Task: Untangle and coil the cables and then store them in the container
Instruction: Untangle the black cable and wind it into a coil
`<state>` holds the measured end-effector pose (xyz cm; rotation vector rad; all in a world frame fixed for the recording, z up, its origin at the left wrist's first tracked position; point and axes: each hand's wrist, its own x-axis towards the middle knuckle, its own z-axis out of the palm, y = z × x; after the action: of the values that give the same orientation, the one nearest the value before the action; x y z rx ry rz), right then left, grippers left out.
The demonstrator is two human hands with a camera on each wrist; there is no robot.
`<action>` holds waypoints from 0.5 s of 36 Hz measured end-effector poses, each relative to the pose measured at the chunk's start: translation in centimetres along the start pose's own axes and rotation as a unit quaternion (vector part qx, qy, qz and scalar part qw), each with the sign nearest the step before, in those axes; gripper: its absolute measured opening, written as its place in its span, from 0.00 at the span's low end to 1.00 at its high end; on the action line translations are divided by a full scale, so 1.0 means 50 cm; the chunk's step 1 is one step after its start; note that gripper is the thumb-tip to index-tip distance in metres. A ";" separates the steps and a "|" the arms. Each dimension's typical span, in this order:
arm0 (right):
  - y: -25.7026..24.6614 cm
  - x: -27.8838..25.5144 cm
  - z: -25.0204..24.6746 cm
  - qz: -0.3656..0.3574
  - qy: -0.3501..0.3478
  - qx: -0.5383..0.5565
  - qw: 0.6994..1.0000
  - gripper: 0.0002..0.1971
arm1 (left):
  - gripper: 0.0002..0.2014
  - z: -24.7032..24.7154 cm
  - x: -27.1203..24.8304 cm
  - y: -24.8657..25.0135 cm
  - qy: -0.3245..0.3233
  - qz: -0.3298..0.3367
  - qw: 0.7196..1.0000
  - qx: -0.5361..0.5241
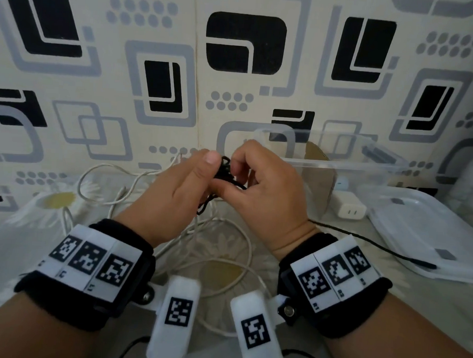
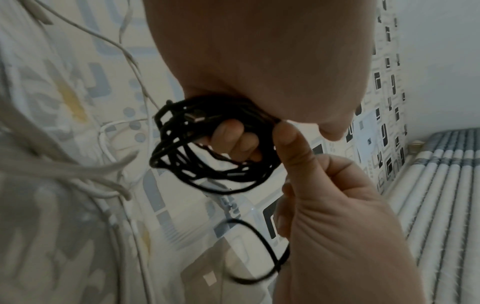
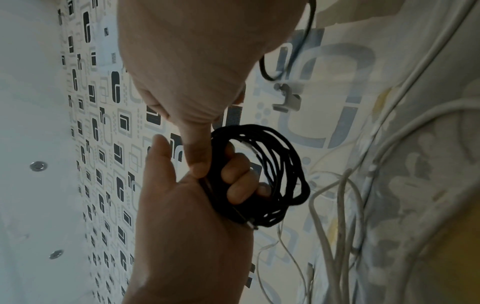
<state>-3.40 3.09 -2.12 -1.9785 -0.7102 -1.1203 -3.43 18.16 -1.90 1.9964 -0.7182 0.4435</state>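
A black cable is wound into a small coil held up between both hands above the bed. The fingers of my left hand curl through the coil, with the thumb on top. My right hand pinches the coil's near side, its thumb pressed on the strands. The black cable's loose tail trails right across the lid. Loose white cables lie tangled on the bed under my wrists. The clear container stands open at the right rear.
The container's clear lid lies flat at the right. A white charger plug sits beside the container. The patterned wall rises close behind, and a daisy-print sheet covers the bed.
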 end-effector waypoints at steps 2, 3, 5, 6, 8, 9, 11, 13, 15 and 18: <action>-0.001 0.002 -0.003 0.007 0.002 -0.010 1.000 0.17 | 0.27 0.000 -0.002 0.004 -0.008 -0.002 1.000 -0.001; 0.000 0.002 -0.004 0.010 0.002 -0.009 1.000 0.16 | 0.27 0.000 -0.002 0.005 -0.009 -0.001 1.000 -0.003; 0.002 0.003 -0.003 0.016 -0.004 -0.008 1.000 0.17 | 0.24 0.000 -0.003 0.008 -0.008 -0.010 1.000 -0.005; 0.002 0.003 -0.003 0.020 -0.010 -0.007 1.000 0.17 | 0.24 0.000 -0.002 0.006 -0.008 -0.020 1.000 -0.009; 0.003 0.002 -0.001 0.031 -0.025 -0.003 0.999 0.17 | 0.26 0.001 -0.001 0.004 -0.018 -0.042 0.999 -0.020; 0.004 0.002 0.000 0.039 -0.034 0.001 0.999 0.17 | 0.26 0.002 -0.001 0.002 -0.024 -0.051 0.998 -0.026; 0.008 0.001 0.003 0.063 -0.056 0.023 0.996 0.16 | 0.25 0.003 -0.001 -0.001 -0.027 -0.070 0.997 -0.033; 0.012 0.000 0.006 0.095 -0.075 0.074 0.990 0.14 | 0.24 0.004 -0.001 -0.002 -0.022 -0.086 0.995 -0.043; 0.012 -0.001 0.008 0.135 -0.095 0.136 0.977 0.14 | 0.25 0.001 0.002 -0.008 -0.005 -0.106 0.992 -0.067; 0.010 -0.001 0.009 0.183 -0.114 0.212 0.953 0.14 | 0.25 -0.010 0.007 -0.020 0.031 -0.134 0.984 -0.117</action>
<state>-2.83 3.17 -2.51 -1.7801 -0.6057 -0.4736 -2.53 18.89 -2.09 1.8153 -0.4321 0.2465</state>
